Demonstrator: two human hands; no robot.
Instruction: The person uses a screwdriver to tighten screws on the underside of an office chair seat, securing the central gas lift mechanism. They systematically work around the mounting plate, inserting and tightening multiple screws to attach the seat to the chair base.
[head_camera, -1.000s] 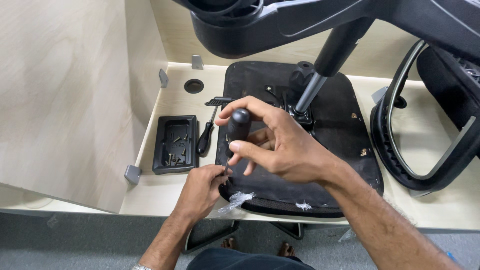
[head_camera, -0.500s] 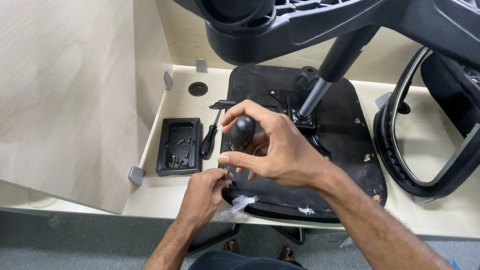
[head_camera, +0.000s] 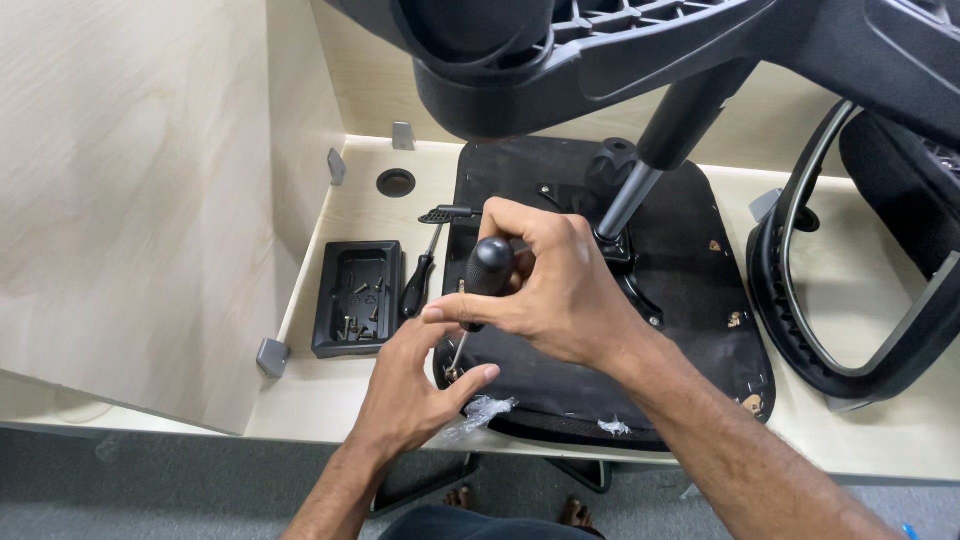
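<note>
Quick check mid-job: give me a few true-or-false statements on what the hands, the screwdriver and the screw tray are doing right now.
1. The right hand grips a black-handled screwdriver. True.
2. The left hand rests on the black rectangular plastic tray. False: it is at the screwdriver's tip, on the black upturned chair seat.
3. The tray holds small screws. True.
4. A second, slimmer black-handled screwdriver stands upright in the tray. False: it lies on the pale wooden desk beside the tray.
</note>
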